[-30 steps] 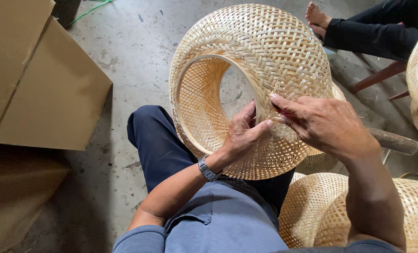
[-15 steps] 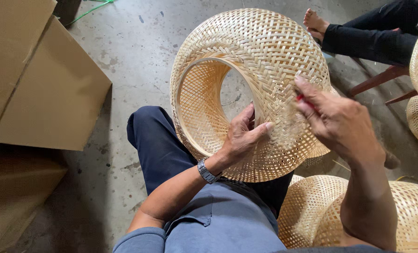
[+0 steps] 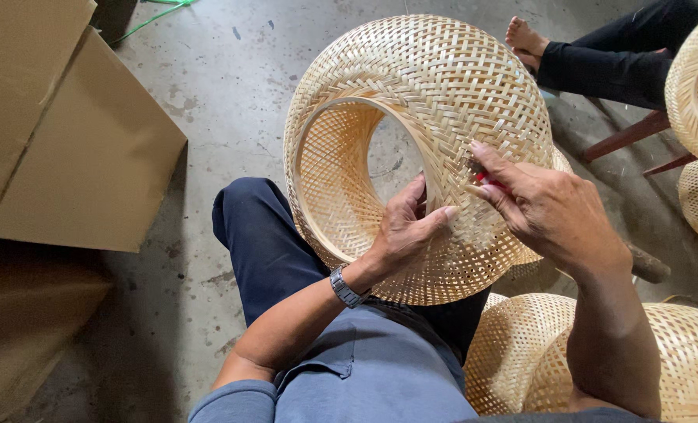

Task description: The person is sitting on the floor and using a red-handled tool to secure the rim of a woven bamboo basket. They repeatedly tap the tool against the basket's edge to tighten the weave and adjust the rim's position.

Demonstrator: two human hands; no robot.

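Pale woven bamboo dome shade (image 3: 419, 102) sits on my lap, opening facing 9 o'clock. My left hand (image 3: 400, 231) clamps its rim; my right hand (image 3: 548, 207), nearer the weave, pinches a small red tool (image 3: 486, 178) at 3 o'clock.

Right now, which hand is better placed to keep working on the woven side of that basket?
The right hand: its fingertips press on the basket's outer weave, pinching something small and red. The left hand grips the rim, steadying it.

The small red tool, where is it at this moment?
In the head view it sits right of centre, pinched in the right hand against the outer wall of the woven bamboo shade; only a sliver of the red tool shows.
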